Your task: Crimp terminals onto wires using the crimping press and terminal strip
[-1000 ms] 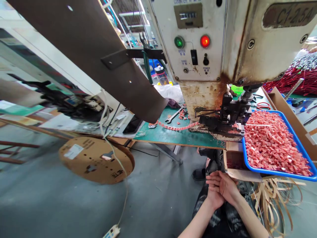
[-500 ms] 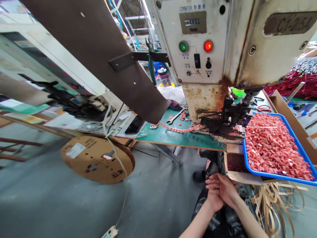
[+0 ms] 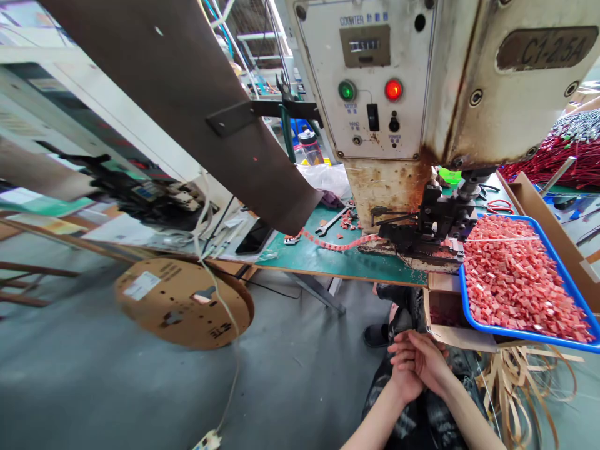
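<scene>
Hands rest together in our lap, right hand [image 3: 424, 361] lying open over left hand [image 3: 407, 380], holding nothing. Pink pieces [image 3: 510, 275] wait nearby in the blue tray [image 3: 469, 312], easy to reach.

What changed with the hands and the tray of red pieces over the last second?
Very little. The right hand lies over the left hand in the lap as before, both empty; they sit slightly lower in the picture, seemingly from a small head move. The blue tray of red pieces, the press and the cardboard reel stayed put.
</scene>
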Motion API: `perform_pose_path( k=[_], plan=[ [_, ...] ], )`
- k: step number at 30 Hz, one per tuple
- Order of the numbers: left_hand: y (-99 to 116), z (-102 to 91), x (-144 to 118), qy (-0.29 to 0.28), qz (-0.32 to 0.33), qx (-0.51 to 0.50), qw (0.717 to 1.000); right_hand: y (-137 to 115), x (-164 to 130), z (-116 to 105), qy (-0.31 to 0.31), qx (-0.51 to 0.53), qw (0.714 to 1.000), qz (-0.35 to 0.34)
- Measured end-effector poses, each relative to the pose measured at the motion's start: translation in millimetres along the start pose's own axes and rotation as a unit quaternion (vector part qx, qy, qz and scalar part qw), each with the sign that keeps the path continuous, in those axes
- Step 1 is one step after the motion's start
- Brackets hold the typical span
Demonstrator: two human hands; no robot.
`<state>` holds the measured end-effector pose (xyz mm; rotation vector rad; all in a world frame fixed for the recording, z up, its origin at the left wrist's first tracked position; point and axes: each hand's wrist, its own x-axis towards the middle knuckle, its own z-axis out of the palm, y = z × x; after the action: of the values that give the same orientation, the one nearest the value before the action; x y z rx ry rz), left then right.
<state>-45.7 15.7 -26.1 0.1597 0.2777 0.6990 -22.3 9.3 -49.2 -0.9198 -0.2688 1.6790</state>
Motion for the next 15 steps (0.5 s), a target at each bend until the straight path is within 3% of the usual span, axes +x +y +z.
perform_pose_path(
  k=[3,6,12,15],
  plan=[
    [0.1,1.3,-0.4,0.013,0.007,-0.002,1.000,5.8,1.7,1.5,0.096,0.040,0.987,-0.126],
    [-0.8,2.3,-1.0,0.025,0.008,0.013,1.000,8.1,2.6,-1.2,0.136,0.059,0.972,-0.184],
    [-0.9,3.6,-1.1,0.027,-0.001,0.033,0.999,10.1,3.1,-4.2,0.120,0.060,0.977,-0.164],
    [-0.5,3.0,-0.4,0.023,0.002,0.030,0.999,10.0,3.0,-3.1,0.069,0.050,0.993,-0.087]
  ],
)
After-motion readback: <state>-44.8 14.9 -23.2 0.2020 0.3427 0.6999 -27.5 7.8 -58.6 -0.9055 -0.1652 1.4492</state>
